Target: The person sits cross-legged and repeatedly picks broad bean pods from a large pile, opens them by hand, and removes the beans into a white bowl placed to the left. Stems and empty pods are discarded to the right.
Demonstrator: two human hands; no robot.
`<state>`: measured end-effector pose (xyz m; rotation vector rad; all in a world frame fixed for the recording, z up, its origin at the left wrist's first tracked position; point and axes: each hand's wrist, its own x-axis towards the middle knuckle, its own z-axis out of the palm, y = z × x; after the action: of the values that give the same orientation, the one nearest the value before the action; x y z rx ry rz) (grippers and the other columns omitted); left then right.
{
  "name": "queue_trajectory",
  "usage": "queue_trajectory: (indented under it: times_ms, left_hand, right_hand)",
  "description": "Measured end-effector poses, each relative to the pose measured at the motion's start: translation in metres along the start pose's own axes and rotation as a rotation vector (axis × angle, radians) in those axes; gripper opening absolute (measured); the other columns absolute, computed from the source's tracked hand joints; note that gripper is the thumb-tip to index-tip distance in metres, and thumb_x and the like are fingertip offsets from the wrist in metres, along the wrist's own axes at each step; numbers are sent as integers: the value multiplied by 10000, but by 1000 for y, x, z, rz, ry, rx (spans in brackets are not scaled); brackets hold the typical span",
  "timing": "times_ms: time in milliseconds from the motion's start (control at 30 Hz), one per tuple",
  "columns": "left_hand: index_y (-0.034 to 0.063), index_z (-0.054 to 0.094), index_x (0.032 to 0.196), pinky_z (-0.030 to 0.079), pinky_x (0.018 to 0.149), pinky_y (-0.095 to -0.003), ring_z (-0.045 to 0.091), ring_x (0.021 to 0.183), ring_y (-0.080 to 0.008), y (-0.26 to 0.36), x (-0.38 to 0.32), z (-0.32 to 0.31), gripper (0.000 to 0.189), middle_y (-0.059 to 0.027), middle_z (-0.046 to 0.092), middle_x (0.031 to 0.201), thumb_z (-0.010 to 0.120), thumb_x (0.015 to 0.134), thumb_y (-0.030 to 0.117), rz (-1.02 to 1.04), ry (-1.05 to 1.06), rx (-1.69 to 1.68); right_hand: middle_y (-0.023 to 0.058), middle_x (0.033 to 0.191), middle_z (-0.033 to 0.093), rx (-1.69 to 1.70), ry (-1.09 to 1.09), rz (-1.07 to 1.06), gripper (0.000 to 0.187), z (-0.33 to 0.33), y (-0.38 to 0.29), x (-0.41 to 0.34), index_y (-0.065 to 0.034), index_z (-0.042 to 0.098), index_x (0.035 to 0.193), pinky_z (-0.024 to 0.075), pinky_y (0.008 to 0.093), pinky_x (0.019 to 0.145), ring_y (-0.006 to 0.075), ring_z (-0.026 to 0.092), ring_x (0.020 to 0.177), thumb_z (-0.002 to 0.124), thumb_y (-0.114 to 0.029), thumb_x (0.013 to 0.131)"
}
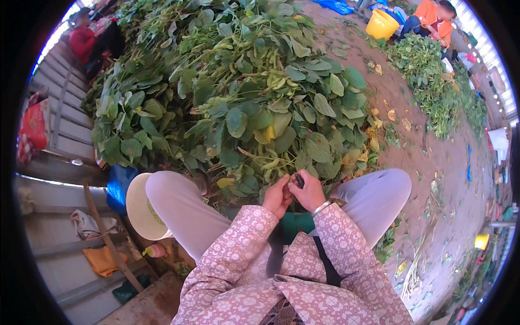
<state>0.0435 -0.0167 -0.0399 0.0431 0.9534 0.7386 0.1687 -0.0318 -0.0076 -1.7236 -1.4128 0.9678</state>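
My left hand point(278, 197) and my right hand point(307, 191) meet between my knees at the near edge of a big heap of leafy bean plants point(227, 81). The fingers of my right hand are closed on a small dark tool point(300, 180), whose kind I cannot tell. My left fingertips are pinched together against my right ones; what they hold is too small to make out. Green bean pods point(280, 82) show among the leaves, some on a stem just beyond my hands. A white bucket point(138, 203) with green contents stands left of my left knee.
A blue plastic bag point(121, 189) lies behind the bucket. A person in red sits at the upper left, another in orange at the upper right near a yellow bucket point(382, 24) and a second plant heap point(426, 77). Yellowed leaves point(373, 138) litter the dirt floor.
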Motion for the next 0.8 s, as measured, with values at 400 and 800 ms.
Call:
queue_trajectory:
  times_ms: [400, 800]
  left_hand:
    - [35, 665, 911, 256, 438, -190, 360, 482, -33, 55, -22, 22, 144, 58, 504, 618, 697, 838, 154, 221, -150, 341]
    - [26, 631, 921, 266, 431, -192, 379, 480, -37, 56, -10, 9, 169, 56, 487, 615, 673, 858, 177, 103, -189, 346]
  right_hand:
    - [35, 634, 529, 379, -225, 127, 238, -7, -33, -9, -50, 500, 1064, 343, 217, 447, 75, 433, 486, 427, -256, 970]
    - [-4, 537, 412, 1043, -391, 731, 136, -8, -21, -1, -138, 498, 959, 174, 239, 299, 78, 298, 341, 426, -253, 967]
